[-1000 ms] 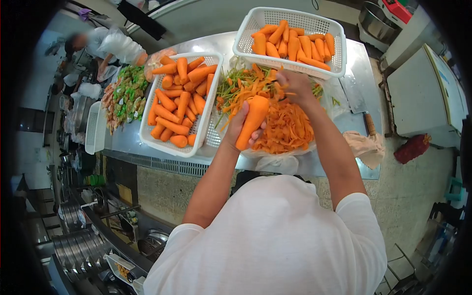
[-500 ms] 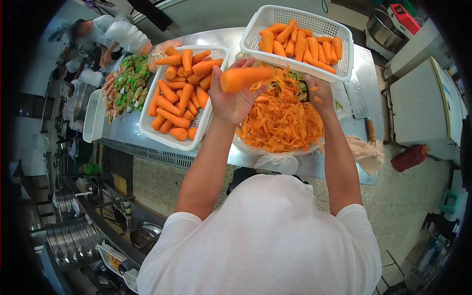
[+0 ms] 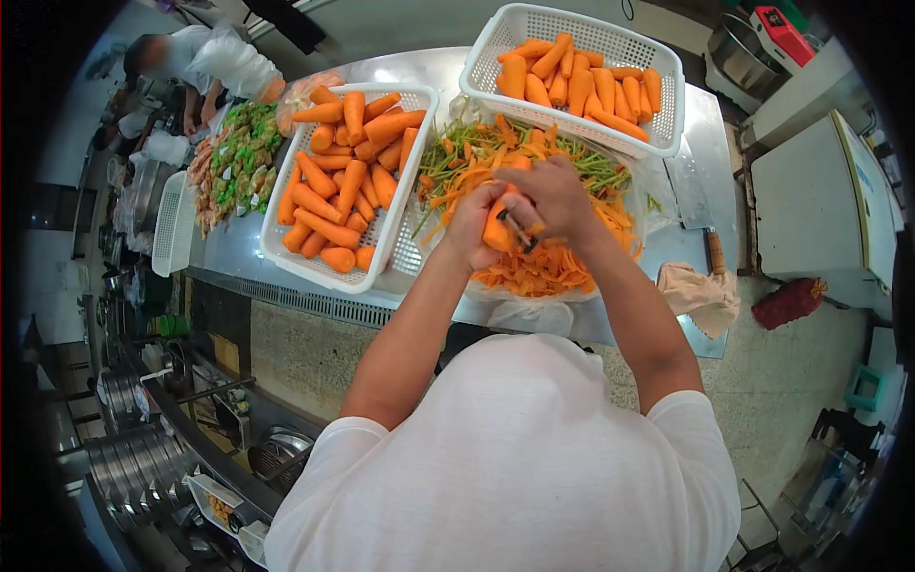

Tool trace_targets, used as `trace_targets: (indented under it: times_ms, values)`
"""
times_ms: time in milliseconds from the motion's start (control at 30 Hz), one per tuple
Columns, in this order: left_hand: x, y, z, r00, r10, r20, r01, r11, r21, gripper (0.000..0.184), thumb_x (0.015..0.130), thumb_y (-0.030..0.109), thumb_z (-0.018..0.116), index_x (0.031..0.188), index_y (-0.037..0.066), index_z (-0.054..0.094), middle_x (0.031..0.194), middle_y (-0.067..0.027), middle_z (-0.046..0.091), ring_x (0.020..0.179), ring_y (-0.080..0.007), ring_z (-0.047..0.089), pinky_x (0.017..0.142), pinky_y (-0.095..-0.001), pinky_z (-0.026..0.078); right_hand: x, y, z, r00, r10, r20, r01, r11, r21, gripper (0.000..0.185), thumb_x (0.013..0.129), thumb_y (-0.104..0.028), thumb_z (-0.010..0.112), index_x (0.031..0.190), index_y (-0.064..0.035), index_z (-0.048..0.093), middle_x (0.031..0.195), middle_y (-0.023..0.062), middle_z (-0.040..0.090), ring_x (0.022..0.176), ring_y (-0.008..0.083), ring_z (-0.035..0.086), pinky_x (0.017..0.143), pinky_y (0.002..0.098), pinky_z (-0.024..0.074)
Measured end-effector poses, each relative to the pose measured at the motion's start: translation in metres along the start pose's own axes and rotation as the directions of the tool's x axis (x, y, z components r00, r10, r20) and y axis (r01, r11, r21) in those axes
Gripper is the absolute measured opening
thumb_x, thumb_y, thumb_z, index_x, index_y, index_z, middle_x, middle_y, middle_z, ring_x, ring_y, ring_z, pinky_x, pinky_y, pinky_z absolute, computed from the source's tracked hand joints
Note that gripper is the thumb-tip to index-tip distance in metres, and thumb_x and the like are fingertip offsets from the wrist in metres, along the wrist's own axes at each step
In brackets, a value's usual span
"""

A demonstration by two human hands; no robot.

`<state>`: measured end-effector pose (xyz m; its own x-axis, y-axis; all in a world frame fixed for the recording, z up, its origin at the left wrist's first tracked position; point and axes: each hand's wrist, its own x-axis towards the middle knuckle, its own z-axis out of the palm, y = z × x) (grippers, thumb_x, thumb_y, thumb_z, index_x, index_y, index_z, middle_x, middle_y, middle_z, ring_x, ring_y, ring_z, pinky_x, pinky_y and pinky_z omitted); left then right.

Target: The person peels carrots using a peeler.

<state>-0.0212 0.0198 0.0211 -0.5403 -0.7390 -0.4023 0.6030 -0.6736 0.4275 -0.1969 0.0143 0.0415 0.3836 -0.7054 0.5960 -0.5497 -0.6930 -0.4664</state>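
Observation:
My left hand (image 3: 474,227) is closed around a carrot (image 3: 498,231), which points up and away from me. In my right hand (image 3: 558,195) is a peeler (image 3: 519,232), its dark head against the carrot's near side. Part of the carrot is hidden behind my fingers. Both hands are above a heap of orange peelings (image 3: 543,272) and green stem ends (image 3: 457,157) lying on clear plastic. To the left, a white basket (image 3: 270,243) holds many carrots (image 3: 329,200). Beyond my hands stands another white basket (image 3: 679,114) with carrots (image 3: 600,91).
A cleaver (image 3: 691,191) and a crumpled cloth (image 3: 701,296) lie on the metal table (image 3: 396,67) at right. Green-wrapped items (image 3: 243,153) are piled at the far left, near another person (image 3: 195,67). A fridge-like white cabinet (image 3: 810,200) stands right.
My left hand and the carrot have moved right and down over the peelings. My right hand has come in from the right, bringing the peeler onto the carrot.

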Motion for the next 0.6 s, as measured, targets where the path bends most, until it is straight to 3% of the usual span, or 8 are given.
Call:
trace_targets:
  times_ms: [100,167,267,333,400,433,533,600]
  values:
    - [-0.015,0.011,-0.012,0.991,-0.087,0.1,0.076,0.992,0.105,0.037,0.103,0.038,0.05,0.124,0.008,0.054,0.093,-0.0098,0.069,0.076,-0.0235,0.07,0.055,-0.0348,0.059,0.017,0.044,0.002,0.997,-0.056,-0.061,0.056,0.998,-0.005,0.031,0.094,-0.035,0.063,0.112,-0.0122,0.074,0.066,0.0099,0.064,0.066,0.0284,0.063,0.074,0.0395,0.0453]
    - [-0.022,0.014,-0.011,0.983,-0.155,0.095,0.139,0.978,0.156,0.035,0.103,0.037,0.051,0.122,0.009,0.054,0.094,-0.0097,0.069,0.074,-0.0235,0.07,0.05,-0.0338,0.057,0.022,0.076,-0.005,0.967,0.256,-0.023,-0.254,0.966,0.046,0.036,0.096,-0.034,0.061,0.118,-0.0072,0.071,0.066,0.0115,0.063,0.06,0.0281,0.061,0.067,0.0407,0.0483]
    - [-0.025,0.017,-0.008,0.962,-0.123,0.244,0.105,0.991,0.086,0.032,0.102,0.037,0.052,0.119,0.01,0.057,0.093,-0.0093,0.069,0.074,-0.0234,0.07,0.05,-0.0344,0.057,0.022,0.095,-0.007,0.926,0.372,-0.068,-0.374,0.928,-0.01,0.039,0.096,-0.035,0.061,0.119,-0.0046,0.07,0.066,0.0147,0.065,0.057,0.0299,0.063,0.062,0.041,0.0504]
    - [-0.018,0.016,-0.009,0.998,0.001,0.06,-0.007,0.996,0.091,0.03,0.102,0.034,0.052,0.117,0.01,0.058,0.092,-0.0087,0.069,0.075,-0.0231,0.07,0.051,-0.0344,0.057,0.027,0.053,-0.011,0.94,0.337,-0.055,-0.336,0.942,0.026,0.036,0.095,-0.033,0.062,0.118,-0.0065,0.071,0.067,0.0132,0.066,0.057,0.0288,0.062,0.062,0.0401,0.0499]
    - [-0.011,0.018,0.004,1.0,0.019,-0.016,-0.019,1.0,0.015,0.029,0.102,0.033,0.051,0.118,0.009,0.058,0.092,-0.0081,0.069,0.075,-0.0229,0.069,0.052,-0.0348,0.058,0.029,0.017,-0.004,0.992,-0.087,-0.089,0.079,0.993,-0.086,0.033,0.093,-0.031,0.063,0.116,-0.0088,0.072,0.065,0.0114,0.065,0.056,0.0277,0.062,0.061,0.0396,0.0493]
    - [-0.01,0.018,0.008,0.995,0.024,-0.093,-0.029,0.998,-0.053,0.028,0.102,0.031,0.051,0.118,0.009,0.058,0.092,-0.0076,0.068,0.075,-0.0226,0.069,0.053,-0.0351,0.058,0.029,0.007,0.001,0.992,-0.084,-0.091,0.076,0.993,-0.087,0.033,0.093,-0.031,0.063,0.116,-0.0088,0.072,0.065,0.0114,0.065,0.056,0.0277,0.062,0.061,0.0396,0.0493]
    - [-0.008,0.016,-0.003,0.993,0.026,0.112,-0.037,0.995,0.096,0.029,0.101,0.029,0.049,0.117,0.008,0.058,0.093,-0.0065,0.068,0.075,-0.0225,0.069,0.057,-0.0369,0.059,0.025,0.008,0.009,0.977,-0.21,-0.042,0.204,0.973,-0.107,0.033,0.091,-0.031,0.064,0.115,-0.0103,0.073,0.063,0.01,0.065,0.055,0.0266,0.062,0.06,0.0389,0.0494]
    - [-0.014,0.02,-0.007,0.994,-0.023,0.107,0.007,0.989,0.15,0.031,0.101,0.028,0.048,0.121,0.007,0.056,0.095,-0.007,0.066,0.074,-0.0215,0.069,0.059,-0.0373,0.06,0.032,0.053,0.004,0.984,0.171,0.057,-0.175,0.98,0.094,0.038,0.093,-0.042,0.061,0.115,-0.0131,0.072,0.076,0.0118,0.072,0.072,0.0298,0.067,0.08,0.0465,0.0482]
